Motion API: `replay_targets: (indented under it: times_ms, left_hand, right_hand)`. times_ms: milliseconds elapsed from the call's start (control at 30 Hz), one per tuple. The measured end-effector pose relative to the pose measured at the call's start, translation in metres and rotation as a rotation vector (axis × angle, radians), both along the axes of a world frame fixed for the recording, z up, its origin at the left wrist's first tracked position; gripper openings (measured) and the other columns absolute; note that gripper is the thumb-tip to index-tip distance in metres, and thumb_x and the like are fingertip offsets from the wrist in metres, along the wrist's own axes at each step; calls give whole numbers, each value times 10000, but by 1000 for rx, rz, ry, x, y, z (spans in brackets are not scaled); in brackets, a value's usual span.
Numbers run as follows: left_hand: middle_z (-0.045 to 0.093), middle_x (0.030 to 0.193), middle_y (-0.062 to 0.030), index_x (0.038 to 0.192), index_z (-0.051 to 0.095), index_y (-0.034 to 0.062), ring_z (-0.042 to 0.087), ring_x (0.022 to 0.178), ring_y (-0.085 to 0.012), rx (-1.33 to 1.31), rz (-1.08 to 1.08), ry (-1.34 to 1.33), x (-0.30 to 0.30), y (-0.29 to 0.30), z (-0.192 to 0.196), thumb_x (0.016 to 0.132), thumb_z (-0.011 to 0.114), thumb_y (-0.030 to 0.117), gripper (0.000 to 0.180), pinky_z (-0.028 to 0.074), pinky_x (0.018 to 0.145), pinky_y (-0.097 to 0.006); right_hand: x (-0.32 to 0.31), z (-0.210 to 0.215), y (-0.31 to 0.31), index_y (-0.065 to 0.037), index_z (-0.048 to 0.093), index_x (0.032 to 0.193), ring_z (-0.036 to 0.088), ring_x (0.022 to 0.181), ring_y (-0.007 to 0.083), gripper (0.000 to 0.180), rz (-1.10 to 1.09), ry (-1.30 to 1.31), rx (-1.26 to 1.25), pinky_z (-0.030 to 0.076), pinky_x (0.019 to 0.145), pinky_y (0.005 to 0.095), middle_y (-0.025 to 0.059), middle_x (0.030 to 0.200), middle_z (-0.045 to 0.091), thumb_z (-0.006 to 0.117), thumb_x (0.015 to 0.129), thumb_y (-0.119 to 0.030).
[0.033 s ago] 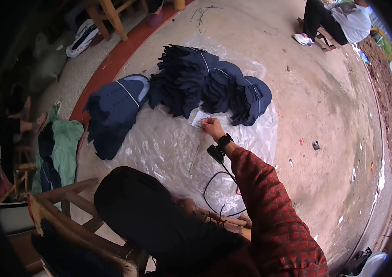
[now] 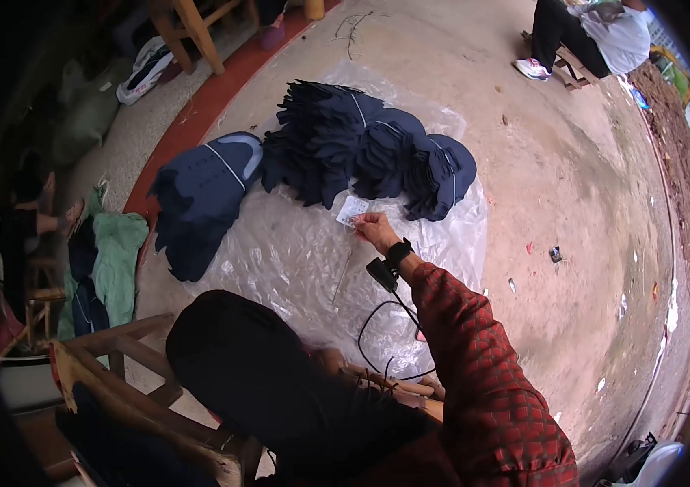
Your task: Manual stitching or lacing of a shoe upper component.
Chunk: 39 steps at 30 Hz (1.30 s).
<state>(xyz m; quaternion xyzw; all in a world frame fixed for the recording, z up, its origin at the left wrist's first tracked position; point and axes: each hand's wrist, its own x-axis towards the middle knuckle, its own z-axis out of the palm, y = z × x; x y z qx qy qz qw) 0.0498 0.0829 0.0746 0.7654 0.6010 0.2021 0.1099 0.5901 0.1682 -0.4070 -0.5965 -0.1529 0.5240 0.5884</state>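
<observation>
My right hand (image 2: 377, 231), wearing a dark wristband and a red checked sleeve, reaches forward with thumb and fingers pinched on a small white printed paper slip (image 2: 351, 210). Just beyond the slip lie tied bundles of dark navy cut fabric pieces: a large bundle (image 2: 312, 138), a middle one (image 2: 385, 154) and a right one (image 2: 442, 178). Another navy bundle (image 2: 203, 191), with a pale curved band on top, lies apart to the left. At the lower left a sliver of skin shows beside a dark cloth (image 2: 117, 442); the fingers of my left hand cannot be made out.
Crumpled clear plastic sheeting (image 2: 272, 243) lies under the bundles. A black cable (image 2: 361, 325) loops near my knee (image 2: 227, 341). A wooden stool frame (image 2: 142, 357) and green cloth (image 2: 117, 252) are at left. A person (image 2: 580, 40) sits at the far right.
My right hand has shifted very slightly to the right and nearer me. More of the paper slip shows. The bundles lie as before.
</observation>
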Motion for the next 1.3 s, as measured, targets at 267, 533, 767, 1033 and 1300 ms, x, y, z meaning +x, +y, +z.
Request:
replay_targets:
  times_ms: [267, 533, 767, 1033, 1300]
  left_hand:
    - [430, 1583, -212, 1560, 387, 2, 382, 1477, -365, 173, -82, -167, -6, -41, 38, 1087, 515, 395, 628, 218, 1257, -461]
    - [405, 1616, -192, 1571, 407, 43, 322, 1523, -377, 198, -25, 14, -25, -31, 31, 1066, 403, 437, 641, 207, 1243, -459]
    - [560, 1492, -172, 1463, 558, 67, 393, 1488, -369, 402, -35, -94, -27, -63, 62, 1008, 628, 349, 540, 264, 1211, -504]
    - [682, 1238, -154, 1337, 619, -31, 660, 1147, -228, 27, -183, -876, -6, -100, 89, 924, 784, 166, 487, 532, 1001, -387]
    - [739, 1036, -78, 1132, 725, -56, 683, 962, -106, 97, -190, -1022, -17, -80, 115, 959, 758, 108, 241, 564, 881, -270]
  right_hand:
    - [-71, 181, -52, -87, 696, 1043, 654, 816, 73, 118, 258, 370, 327, 535, 723, 209, -39, 925, 674, 722, 993, -190]
    - [-175, 428, -53, -95, 660, 1048, 608, 925, 73, 193, 813, 156, 747, 485, 743, 217, -8, 1050, 642, 630, 1054, -286]
    - [-275, 518, -72, -91, 657, 1088, 593, 898, 43, 263, 1215, -72, 844, 442, 720, 215, -9, 977, 680, 602, 1066, -348]
    - [-347, 586, -96, -56, 643, 1050, 588, 712, 31, 314, 1502, -374, 859, 437, 594, 214, -9, 820, 696, 558, 1081, -356]
    - [-361, 604, -73, -50, 663, 1028, 582, 671, 43, 310, 1489, -355, 994, 444, 546, 210, 6, 805, 704, 536, 1079, -328]
